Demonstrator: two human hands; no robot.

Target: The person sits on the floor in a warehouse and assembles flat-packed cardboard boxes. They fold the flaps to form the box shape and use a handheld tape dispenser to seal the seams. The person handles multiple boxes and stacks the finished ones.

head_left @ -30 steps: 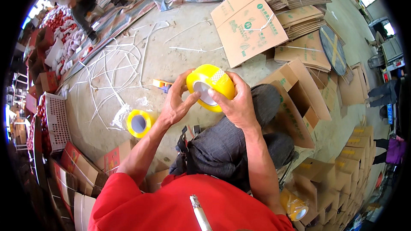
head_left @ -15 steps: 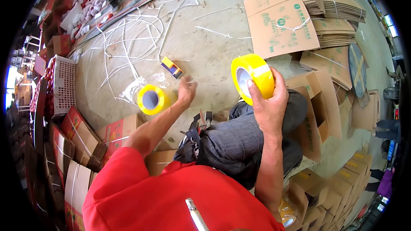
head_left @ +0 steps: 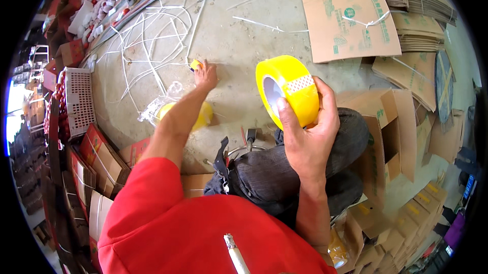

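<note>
Two rolls of yellow tape are in play: my right hand (head_left: 305, 142) grips the big roll of yellow tape (head_left: 287, 90) above my knee, while my left hand (head_left: 206, 76) has let go of it and reached out, fingers closing on a small yellow object (head_left: 195, 64) on the concrete floor (head_left: 244, 45). A second yellow tape roll (head_left: 203, 114) lies under my forearm. White strapping (head_left: 147, 35), flattened cartons (head_left: 351, 15) and a white crate (head_left: 79, 101) surround me.
</note>
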